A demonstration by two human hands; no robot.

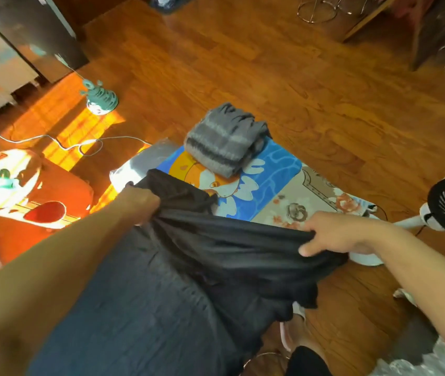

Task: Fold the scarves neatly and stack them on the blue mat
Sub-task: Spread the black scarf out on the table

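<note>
One scarf looks done. A soft grey scarf with pale and dark stripes [225,138] is folded into a thick bundle and sits on the far end of the blue mat with an orange and white cartoon picture [278,169]. The mat lies on the brown wooden floor [243,63], and its right end touches a beige rug with flowers [302,202].

A second scarf is being worked on now. It is a big, thin, black scarf [232,248], and it is not folded yet. It hangs loose and wrinkly between the two hands, near the person. One corner of it flops over the near left edge of the mat.

The left hand [141,204] is curled into a fist around the left part of the black cloth. The right hand [335,234] pinches the right part, with the fingers bent around a bunched edge. The cloth is pulled fairly tight between them.

So I think the job is about halfway, going by what can be seen. The black scarf needs to be folded flat and put on top of the grey one. I cannot tell if more scarves wait out of sight.
</note>
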